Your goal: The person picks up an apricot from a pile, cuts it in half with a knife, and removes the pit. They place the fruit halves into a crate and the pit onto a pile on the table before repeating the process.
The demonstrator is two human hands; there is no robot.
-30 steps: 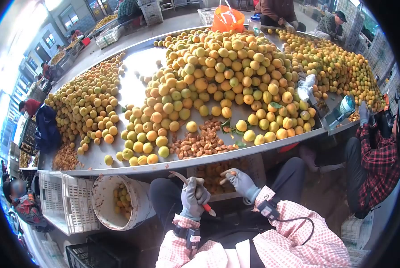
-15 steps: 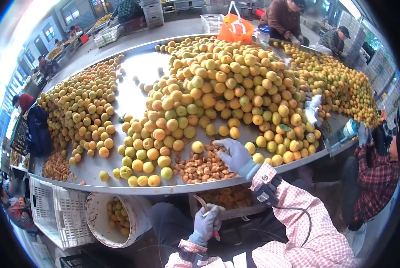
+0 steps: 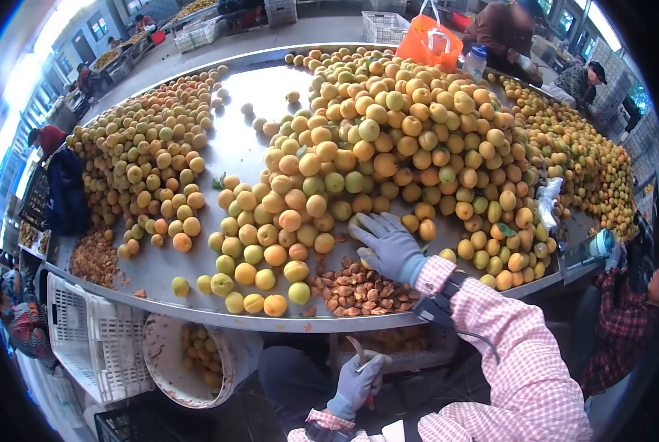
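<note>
Now the right hand (image 3: 388, 245) is reaching farther past the pits (image 3: 364, 293), fingers spreading apart at the fruit pile (image 3: 410, 125) on the counter (image 3: 153, 271), so the work is shifting there; the left hand (image 3: 357, 383) is clamping a curved tool (image 3: 356, 347)

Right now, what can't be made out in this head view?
In the head view:
- Right hand: its back hides the palm and any grip.
- Tool: middle covered by the left hand.
- Crate by the knees: far side hidden by the table.
- Bucket: bottom under fruit.
</note>
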